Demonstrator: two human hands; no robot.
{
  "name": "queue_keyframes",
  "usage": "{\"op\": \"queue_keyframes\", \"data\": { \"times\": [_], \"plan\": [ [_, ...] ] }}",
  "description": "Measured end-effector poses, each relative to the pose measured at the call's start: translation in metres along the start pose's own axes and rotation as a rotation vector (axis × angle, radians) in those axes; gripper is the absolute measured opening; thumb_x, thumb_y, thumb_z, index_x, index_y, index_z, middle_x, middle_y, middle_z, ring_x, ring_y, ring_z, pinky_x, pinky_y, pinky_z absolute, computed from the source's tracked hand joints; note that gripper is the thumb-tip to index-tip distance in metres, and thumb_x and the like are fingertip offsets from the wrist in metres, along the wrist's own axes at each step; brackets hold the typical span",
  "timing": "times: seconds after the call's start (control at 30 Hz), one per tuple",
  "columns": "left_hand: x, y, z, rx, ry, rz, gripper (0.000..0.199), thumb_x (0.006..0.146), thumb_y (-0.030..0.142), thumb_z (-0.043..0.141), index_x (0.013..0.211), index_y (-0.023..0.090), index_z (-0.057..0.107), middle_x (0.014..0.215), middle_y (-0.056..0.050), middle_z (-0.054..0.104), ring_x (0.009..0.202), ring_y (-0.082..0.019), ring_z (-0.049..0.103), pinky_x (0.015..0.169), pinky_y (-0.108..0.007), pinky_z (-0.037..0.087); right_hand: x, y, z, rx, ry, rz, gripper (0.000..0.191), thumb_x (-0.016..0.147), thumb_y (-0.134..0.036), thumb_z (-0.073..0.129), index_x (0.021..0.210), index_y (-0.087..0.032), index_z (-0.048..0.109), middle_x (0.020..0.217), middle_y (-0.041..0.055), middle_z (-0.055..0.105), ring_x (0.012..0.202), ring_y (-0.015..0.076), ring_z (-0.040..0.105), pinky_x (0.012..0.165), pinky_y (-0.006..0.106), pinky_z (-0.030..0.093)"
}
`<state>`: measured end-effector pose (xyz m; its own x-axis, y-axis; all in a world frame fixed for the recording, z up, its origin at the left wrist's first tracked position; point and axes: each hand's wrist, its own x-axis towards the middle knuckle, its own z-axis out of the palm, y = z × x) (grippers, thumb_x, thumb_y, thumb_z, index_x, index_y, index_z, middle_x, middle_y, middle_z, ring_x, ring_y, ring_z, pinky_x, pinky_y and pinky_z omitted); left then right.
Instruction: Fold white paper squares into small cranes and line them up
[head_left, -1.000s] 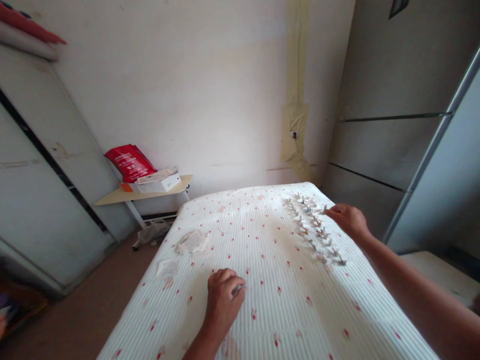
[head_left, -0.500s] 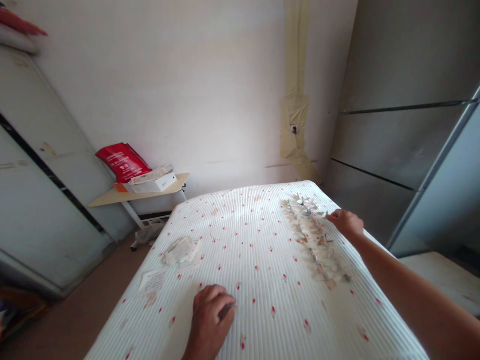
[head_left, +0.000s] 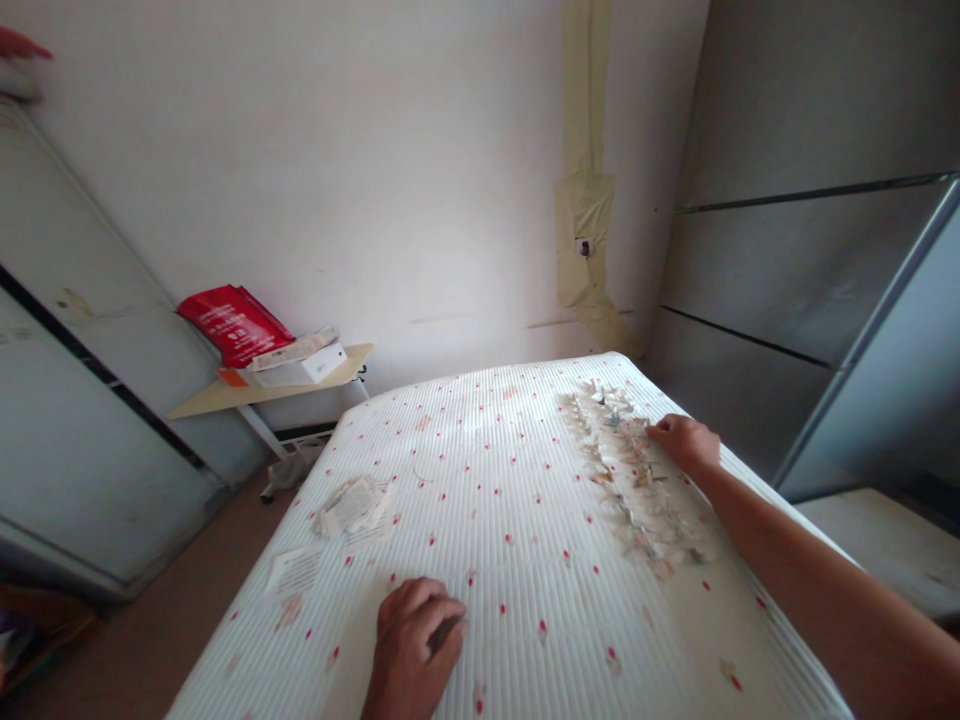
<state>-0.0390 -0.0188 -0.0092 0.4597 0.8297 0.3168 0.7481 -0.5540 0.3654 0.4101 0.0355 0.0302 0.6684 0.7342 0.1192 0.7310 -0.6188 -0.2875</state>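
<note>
In the head view, small folded paper pieces (head_left: 645, 474) stand in rows along the right side of the bed (head_left: 517, 560). The right hand (head_left: 684, 442) is at their outer edge, fingers drawn narrow at one piece; whether they grip it, I cannot tell. The left hand (head_left: 418, 635) is low over the near part, fingers curled, contents hidden. Left of it lie a loose printed sheet (head_left: 294, 573) and, farther back, a paper pile (head_left: 352, 507).
</note>
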Motion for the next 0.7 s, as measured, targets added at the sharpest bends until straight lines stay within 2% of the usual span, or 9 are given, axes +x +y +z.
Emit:
{"op": "queue_keyframes", "data": {
  "times": [0.5, 0.7],
  "plan": [
    [0.0010, -0.0004, 0.0001, 0.018, 0.015, 0.013, 0.009, 0.071, 0.026, 0.057, 0.069, 0.023, 0.065, 0.075, -0.001, 0.061, 0.078, -0.018, 0.055, 0.076, -0.034, 0.043, -0.0012, -0.0022, 0.0042, -0.027, -0.009, -0.034, 0.032, 0.073, -0.043, 0.045, 0.079, -0.019, 0.066, 0.082, 0.0088, 0.066, 0.079, 0.0239, 0.059, 0.073, 0.037, 0.035],
    [0.0009, -0.0009, 0.0004, 0.018, 0.041, 0.037, 0.010, 0.071, 0.027, 0.057, 0.068, 0.023, 0.065, 0.073, -0.001, 0.061, 0.075, -0.017, 0.056, 0.074, -0.032, 0.043, -0.0033, -0.0037, 0.0014, -0.032, -0.022, -0.043, 0.033, 0.072, -0.044, 0.046, 0.080, -0.019, 0.066, 0.082, 0.0090, 0.066, 0.079, 0.0244, 0.059, 0.070, 0.034, 0.038]
  ]
}}
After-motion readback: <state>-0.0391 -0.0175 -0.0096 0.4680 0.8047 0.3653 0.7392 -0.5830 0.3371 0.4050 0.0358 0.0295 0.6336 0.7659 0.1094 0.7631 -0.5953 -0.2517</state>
